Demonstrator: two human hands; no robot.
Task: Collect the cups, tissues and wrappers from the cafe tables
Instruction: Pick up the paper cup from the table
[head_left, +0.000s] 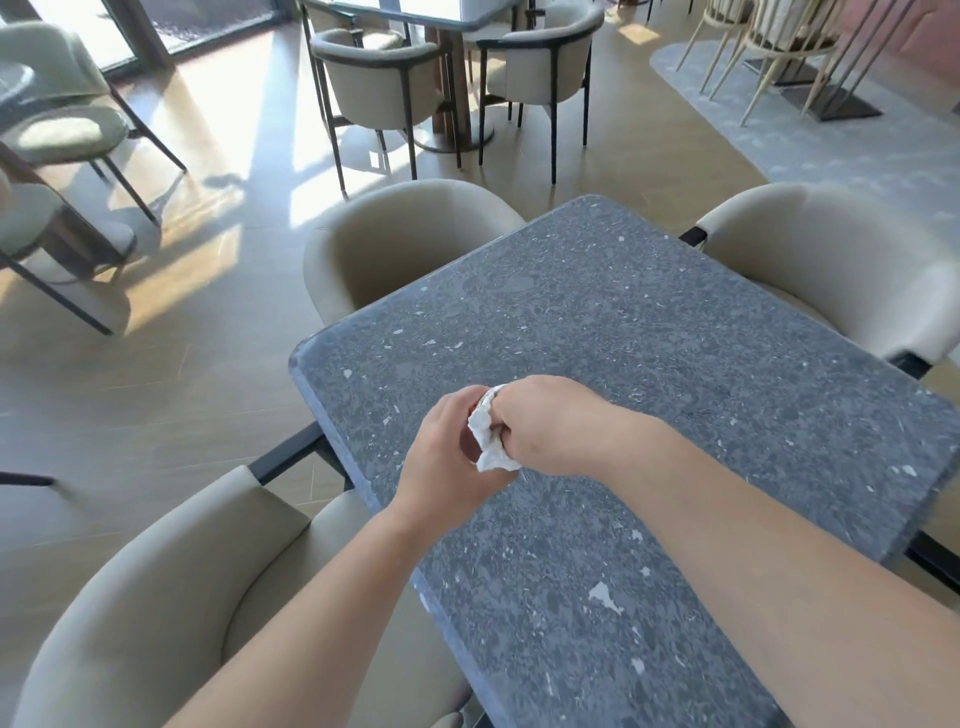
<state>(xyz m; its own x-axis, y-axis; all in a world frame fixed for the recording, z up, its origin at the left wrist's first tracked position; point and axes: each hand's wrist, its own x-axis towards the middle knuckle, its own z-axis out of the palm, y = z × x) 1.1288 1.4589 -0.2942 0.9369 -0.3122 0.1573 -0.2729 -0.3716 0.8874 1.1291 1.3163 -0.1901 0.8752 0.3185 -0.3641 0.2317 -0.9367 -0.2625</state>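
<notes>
Below, speckled grey table (649, 332) — both hands, left hand (447, 457), right hand (550, 426), gripping crumpled tissue (488, 441); beige chairs (405, 244) around.

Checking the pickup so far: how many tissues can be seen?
1: a crumpled white tissue gripped between the left hand and right hand above the grey table. More may be hidden inside the hands.

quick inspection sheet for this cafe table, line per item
surface: dark speckled stone table, bare where it shows
job's things: one crumpled white tissue held over the table between both hands; no cups or wrappers seen
clutter: nothing seen
grippers: left hand and right hand both curled round the tissue
cables: nothing seen
surroundings: beige armchairs around the table, another table with chairs beyond, wood floor with sun patches
</notes>
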